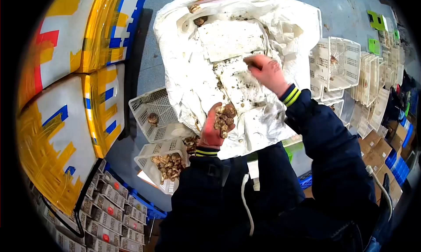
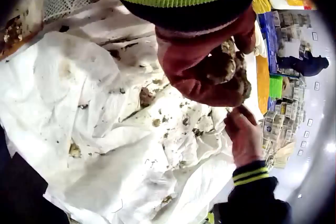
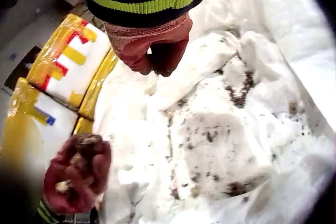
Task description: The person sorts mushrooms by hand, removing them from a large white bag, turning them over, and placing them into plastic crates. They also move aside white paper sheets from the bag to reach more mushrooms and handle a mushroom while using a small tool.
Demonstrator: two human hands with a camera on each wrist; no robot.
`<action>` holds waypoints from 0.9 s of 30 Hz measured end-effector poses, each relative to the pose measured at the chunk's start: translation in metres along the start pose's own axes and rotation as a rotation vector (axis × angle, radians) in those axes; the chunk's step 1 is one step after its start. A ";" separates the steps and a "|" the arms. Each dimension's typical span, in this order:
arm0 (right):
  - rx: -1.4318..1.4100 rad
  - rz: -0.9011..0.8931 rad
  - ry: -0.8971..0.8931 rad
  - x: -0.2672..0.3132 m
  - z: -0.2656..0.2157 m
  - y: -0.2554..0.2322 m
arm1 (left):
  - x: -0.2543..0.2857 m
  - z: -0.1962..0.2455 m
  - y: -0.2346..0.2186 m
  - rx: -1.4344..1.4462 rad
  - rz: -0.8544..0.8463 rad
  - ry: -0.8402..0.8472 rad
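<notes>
My left hand (image 1: 211, 135) holds a clump of several brown mushrooms (image 1: 225, 118) over the near edge of a container lined with white sheeting (image 1: 184, 67). In the left wrist view its fingers curl round the mushrooms (image 2: 223, 69), hiding part of them. My right hand (image 1: 269, 72) hovers over the middle of the lining, apart from the left. The right wrist view shows its fingers loosely bent, thumb tip and fingertips (image 3: 167, 71) close together, nothing visible between them. Dark crumbs lie across the white sheeting, and a brown mushroom (image 1: 201, 20) sits at its far left.
At lower left, a white basket (image 1: 142, 103) holds one mushroom (image 1: 153, 119); a nearer basket (image 1: 142, 160) contains several mushrooms (image 1: 171, 166). White boxes with yellow tape (image 1: 61, 124) are stacked at left. More white baskets (image 1: 351, 59) stand on the right, cardboard boxes (image 1: 372, 146) below.
</notes>
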State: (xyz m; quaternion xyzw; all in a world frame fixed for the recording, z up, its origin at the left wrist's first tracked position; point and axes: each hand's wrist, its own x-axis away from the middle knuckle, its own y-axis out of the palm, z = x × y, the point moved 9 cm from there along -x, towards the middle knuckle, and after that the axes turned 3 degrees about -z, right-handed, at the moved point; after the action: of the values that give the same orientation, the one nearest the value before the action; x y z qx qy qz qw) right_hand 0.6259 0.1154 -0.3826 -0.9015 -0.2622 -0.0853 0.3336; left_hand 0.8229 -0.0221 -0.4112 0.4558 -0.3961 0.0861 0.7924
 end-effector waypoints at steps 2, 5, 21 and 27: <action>-0.043 -0.323 -0.273 0.019 -0.074 0.028 | -0.003 0.004 0.001 0.074 0.091 -0.028; 0.126 -0.527 -0.624 0.025 -0.130 0.057 | -0.009 0.015 0.015 0.359 -0.054 -0.009; 0.710 0.185 0.036 -0.194 -0.052 0.077 | 0.074 0.010 -0.006 0.378 -0.125 0.051; 0.909 0.053 0.032 -0.184 -0.064 0.083 | 0.064 0.010 0.011 0.328 -0.103 0.017</action>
State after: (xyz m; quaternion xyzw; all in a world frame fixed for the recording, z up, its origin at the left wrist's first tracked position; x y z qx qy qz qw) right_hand 0.5147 -0.0552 -0.4404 -0.6684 -0.2449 0.0331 0.7015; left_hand 0.8551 -0.0376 -0.3558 0.5978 -0.3464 0.1126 0.7141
